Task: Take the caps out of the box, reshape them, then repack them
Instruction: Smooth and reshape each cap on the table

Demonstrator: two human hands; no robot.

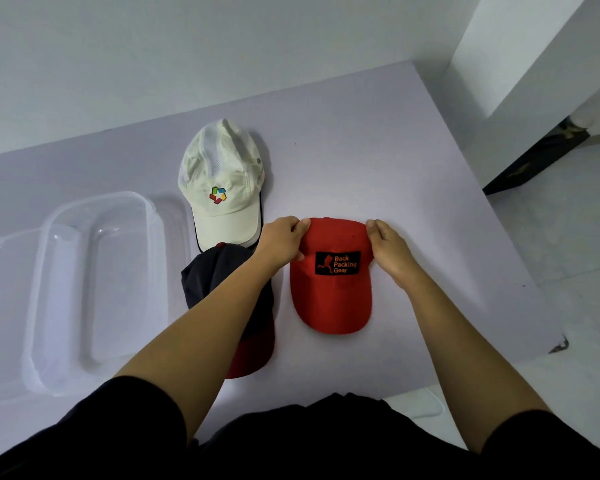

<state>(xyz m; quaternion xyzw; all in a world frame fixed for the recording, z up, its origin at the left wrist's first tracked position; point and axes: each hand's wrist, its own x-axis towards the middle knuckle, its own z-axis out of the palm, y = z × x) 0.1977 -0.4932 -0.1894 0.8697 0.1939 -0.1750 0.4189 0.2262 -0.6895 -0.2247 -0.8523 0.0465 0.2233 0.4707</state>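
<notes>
A plain, bare indoor room, home or staged workspace, which one I cannot tell. A pale lilac table [378, 161] stands against blank white walls [153, 46], with light floor tiles [568, 254] on the right

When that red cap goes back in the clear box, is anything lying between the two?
Yes. The dark cap and the white cap lie on the table between the red cap and the clear box. Both hands grip the red cap's crown.

On the table [430, 188], the box [94, 289] lies left of three caps [222, 188].
</notes>
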